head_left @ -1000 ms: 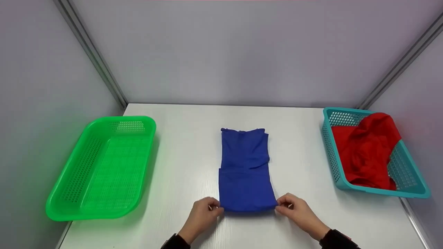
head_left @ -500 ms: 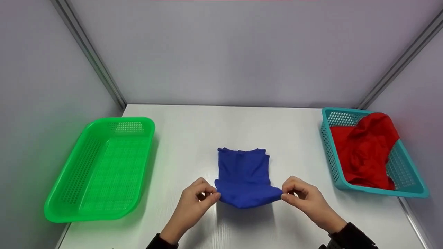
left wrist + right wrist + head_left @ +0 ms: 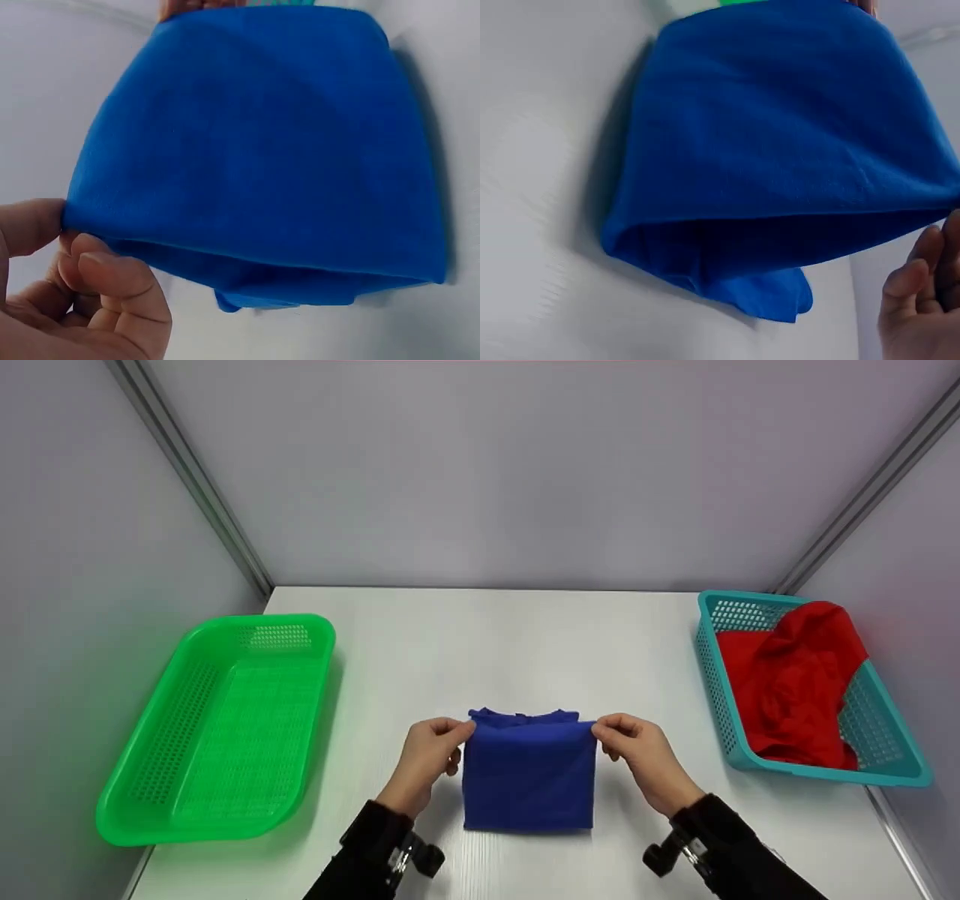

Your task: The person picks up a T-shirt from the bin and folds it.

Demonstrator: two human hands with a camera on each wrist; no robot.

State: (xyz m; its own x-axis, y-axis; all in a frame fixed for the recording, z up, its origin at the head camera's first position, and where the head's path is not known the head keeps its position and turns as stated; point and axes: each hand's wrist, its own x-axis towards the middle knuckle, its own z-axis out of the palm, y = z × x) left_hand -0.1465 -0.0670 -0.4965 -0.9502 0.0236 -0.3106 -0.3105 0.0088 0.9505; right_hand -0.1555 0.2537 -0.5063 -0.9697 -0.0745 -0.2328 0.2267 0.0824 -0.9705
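A blue cloth garment (image 3: 529, 780), folded into a near-square, lies on the white table in the head view. My left hand (image 3: 427, 757) pinches the far left corner of its raised flap between thumb and finger. At the opposite corner my right hand (image 3: 641, 754) pinches the flap the same way. Beyond the flap a strip of the layer beneath shows, with an uneven edge. In the left wrist view the blue cloth (image 3: 262, 150) stretches up from the table, with a gap between its layers. A similar gap under the cloth (image 3: 780, 135) appears in the right wrist view.
A green plastic basket (image 3: 214, 835) stands at the left of the white table (image 3: 397, 652). On the right, a teal basket (image 3: 832, 774) contains crumpled red cloth (image 3: 795, 690), part of it over the rim. Pale panels enclose the table's back and sides.
Both hands have lifted the garment's near edge and carried it away from me over the far part. The garment now looks about half as long and lies closer to me.
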